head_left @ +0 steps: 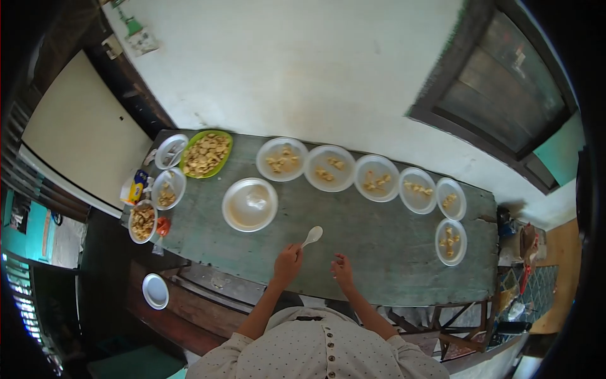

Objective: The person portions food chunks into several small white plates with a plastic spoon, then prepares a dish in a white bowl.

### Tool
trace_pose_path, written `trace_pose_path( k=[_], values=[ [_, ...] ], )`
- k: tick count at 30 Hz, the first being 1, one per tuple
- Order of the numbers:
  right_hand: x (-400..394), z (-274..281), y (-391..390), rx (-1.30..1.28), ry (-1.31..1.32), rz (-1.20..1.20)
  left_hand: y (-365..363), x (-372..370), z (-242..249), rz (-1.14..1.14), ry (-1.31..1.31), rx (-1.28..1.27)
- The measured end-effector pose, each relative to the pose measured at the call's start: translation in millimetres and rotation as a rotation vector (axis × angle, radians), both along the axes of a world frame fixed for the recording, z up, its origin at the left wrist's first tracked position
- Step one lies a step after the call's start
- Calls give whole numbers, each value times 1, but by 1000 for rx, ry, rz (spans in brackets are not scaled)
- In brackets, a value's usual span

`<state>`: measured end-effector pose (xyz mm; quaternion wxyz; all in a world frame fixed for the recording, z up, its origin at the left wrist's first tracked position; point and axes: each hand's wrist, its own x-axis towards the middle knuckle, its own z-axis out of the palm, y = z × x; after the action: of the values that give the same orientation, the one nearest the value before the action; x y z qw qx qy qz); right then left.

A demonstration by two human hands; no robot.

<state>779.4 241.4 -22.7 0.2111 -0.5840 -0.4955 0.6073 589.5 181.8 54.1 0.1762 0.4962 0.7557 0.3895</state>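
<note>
My left hand is closed around the handle of a white spoon, its bowl tilted up and away to the right over the table. My right hand is above the table's near side, holding nothing, with its fingers loosely bent and apart. Beyond my left hand stands a large white bowl with something clear and shiny, perhaps plastic, inside. A green tray heaped with pale yellow chunks of food sits at the back left.
White plates, among them one at the back and one at the right, hold small portions of similar chunks. At the table's left end are several white bowls, a blue-and-yellow packet and a red bundle. A white dish rests on a wooden bench.
</note>
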Motion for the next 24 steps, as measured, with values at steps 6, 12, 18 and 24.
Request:
trace_pose_path(
  k=[6, 12, 18, 24],
  values=[
    [-127, 21, -34, 83, 116, 123, -69, -148, -5, 115, 149, -38],
    [-204, 22, -63, -10, 211, 80, -135, -255, 6, 332, 173, -7],
    [-223, 26, -59, 53, 128, 221, -164, -281, -7, 498, 176, -36],
    [-218, 19, -15, 154, 60, 365, -158, -268, -13, 696, -62, -34]
  ],
)
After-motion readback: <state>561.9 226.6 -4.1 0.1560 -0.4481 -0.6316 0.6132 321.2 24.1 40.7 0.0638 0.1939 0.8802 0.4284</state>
